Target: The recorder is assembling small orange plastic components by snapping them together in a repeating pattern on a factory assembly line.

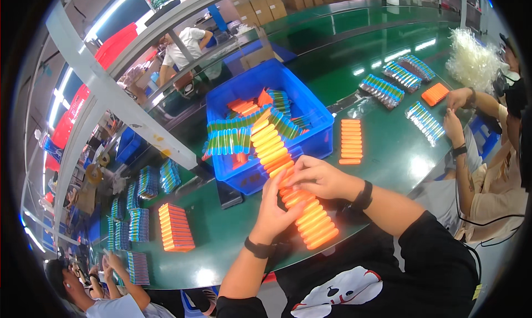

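Both hands are close together and clamped on a long strip of orange tubes [314,217], the left hand [275,208] on its near-left side, the right hand [321,177] on its right edge, fingers meeting near the middle. A black wristband [259,248] circles the left wrist, another the right. The strip slants from below the hands up to its far end, over the blue bin [318,144] just ahead of them. Inside the bin lie blue-and-green tube packs [230,141] and loose-looking orange pieces. Right of the hands, a shorter orange row [351,141] lies on the green surface [382,165]; left of them sits an orange stack [175,229], with blue-and-green stacks [139,225] farther left. Well to the right, a co-worker's hands [456,99] are near an orange bundle [435,94], more packs and a heap of clear plastic [474,57].
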Action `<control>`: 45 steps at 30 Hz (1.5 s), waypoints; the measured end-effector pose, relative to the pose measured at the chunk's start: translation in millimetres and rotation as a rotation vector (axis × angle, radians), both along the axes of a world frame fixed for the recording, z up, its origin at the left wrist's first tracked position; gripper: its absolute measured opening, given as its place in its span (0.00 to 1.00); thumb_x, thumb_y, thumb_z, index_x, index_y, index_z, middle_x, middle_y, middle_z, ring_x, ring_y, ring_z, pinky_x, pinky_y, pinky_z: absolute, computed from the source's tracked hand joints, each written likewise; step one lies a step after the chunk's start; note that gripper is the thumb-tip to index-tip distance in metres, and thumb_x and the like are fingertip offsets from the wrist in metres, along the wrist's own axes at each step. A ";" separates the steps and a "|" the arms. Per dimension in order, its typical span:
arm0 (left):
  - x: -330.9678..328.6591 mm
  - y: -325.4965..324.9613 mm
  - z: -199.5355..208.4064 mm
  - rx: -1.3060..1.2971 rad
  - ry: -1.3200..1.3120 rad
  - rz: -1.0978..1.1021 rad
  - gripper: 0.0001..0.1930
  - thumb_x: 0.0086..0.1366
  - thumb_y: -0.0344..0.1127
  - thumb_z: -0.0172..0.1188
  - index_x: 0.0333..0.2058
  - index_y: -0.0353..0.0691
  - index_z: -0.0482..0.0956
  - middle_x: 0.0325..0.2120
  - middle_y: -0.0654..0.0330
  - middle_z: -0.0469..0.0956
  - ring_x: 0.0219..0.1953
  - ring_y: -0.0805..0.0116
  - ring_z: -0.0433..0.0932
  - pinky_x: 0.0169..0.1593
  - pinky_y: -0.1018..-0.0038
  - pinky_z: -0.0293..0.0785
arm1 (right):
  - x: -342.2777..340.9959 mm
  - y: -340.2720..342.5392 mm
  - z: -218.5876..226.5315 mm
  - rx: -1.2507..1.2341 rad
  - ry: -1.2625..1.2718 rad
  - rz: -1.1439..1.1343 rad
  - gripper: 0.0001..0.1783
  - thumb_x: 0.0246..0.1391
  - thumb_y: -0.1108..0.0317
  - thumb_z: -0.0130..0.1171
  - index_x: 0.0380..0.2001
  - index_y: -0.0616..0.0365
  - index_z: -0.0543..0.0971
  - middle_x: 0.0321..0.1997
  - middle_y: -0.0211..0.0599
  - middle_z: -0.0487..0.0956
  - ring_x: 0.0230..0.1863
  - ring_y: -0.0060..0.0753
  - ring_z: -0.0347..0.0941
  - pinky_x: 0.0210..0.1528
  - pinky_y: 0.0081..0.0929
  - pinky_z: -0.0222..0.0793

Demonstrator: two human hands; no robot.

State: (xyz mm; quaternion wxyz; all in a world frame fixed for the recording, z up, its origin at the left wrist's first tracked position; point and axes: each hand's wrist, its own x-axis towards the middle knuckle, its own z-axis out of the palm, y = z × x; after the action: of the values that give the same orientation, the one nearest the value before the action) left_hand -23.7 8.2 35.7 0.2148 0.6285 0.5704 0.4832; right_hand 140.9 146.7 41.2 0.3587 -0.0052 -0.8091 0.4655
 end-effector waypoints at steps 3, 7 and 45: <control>-2.9 -1.7 0.4 0.014 0.066 0.006 0.45 0.53 0.35 0.75 0.68 0.36 0.62 0.61 0.51 0.68 0.65 0.59 0.67 0.68 0.65 0.61 | 2.5 5.9 0.0 0.047 -0.019 -0.034 0.10 0.58 0.75 0.63 0.43 0.55 0.84 0.41 0.37 0.73 0.44 0.37 0.72 0.48 0.30 0.71; -0.7 -4.4 2.6 0.017 0.017 0.010 0.43 0.54 0.34 0.73 0.67 0.35 0.63 0.62 0.52 0.69 0.66 0.58 0.65 0.69 0.64 0.59 | 11.7 13.6 3.4 -0.043 -0.016 -0.099 0.04 0.62 0.73 0.61 0.39 0.59 0.82 0.41 0.36 0.74 0.45 0.32 0.74 0.47 0.27 0.71; 1.4 6.4 -11.4 -0.069 -0.200 -0.038 0.40 0.60 0.26 0.66 0.71 0.35 0.59 0.61 0.53 0.69 0.63 0.65 0.69 0.66 0.68 0.63 | 41.4 0.6 28.6 -0.383 -0.713 1.117 0.12 0.65 0.68 0.60 0.38 0.70 0.83 0.40 0.44 0.85 0.25 0.21 0.78 0.27 0.20 0.74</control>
State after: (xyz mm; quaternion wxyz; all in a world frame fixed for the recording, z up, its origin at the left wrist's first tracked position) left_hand -22.2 14.6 24.3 0.3014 0.5801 0.5505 0.5192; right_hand 182.3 147.3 69.7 -0.2301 0.1963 -0.6627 0.6851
